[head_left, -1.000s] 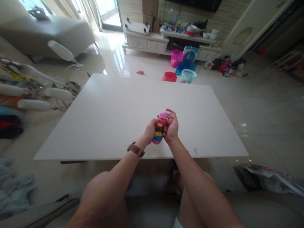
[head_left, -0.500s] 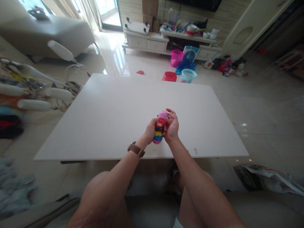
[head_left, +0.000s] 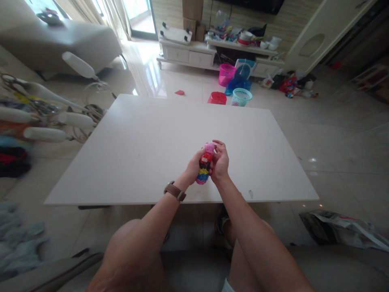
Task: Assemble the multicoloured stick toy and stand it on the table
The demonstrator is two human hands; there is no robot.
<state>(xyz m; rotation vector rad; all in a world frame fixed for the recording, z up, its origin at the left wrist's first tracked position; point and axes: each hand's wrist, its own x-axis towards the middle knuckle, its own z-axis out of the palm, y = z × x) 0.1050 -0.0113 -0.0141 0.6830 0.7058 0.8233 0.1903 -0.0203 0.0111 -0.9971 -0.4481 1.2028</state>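
Observation:
A small bottle (head_left: 204,167) with a pink cap (head_left: 209,148) is held tilted above the white table (head_left: 158,134). Small bits in red, black, yellow, blue and pink bands fill it, and the cap seems to have little ears. My left hand (head_left: 193,167), below a brown watch strap, wraps the bottle's left side with its thumb up by the cap. On the other side my right hand (head_left: 221,162) cups the bottle, its fingers curled by the cap. Some of its fingers are hidden behind the bottle.
Past the table's far edge stand a red stool-like item (head_left: 217,97), a turquoise basket (head_left: 241,97) and a pink basket (head_left: 226,74). A white lamp-like fixture (head_left: 75,119) lies to the left. A small mark or scrap (head_left: 251,194) shows near the front edge.
The pink cap has turned slightly and shows a different side. My left thumb has shifted a little up toward it. The bottle stays in nearly the same place.

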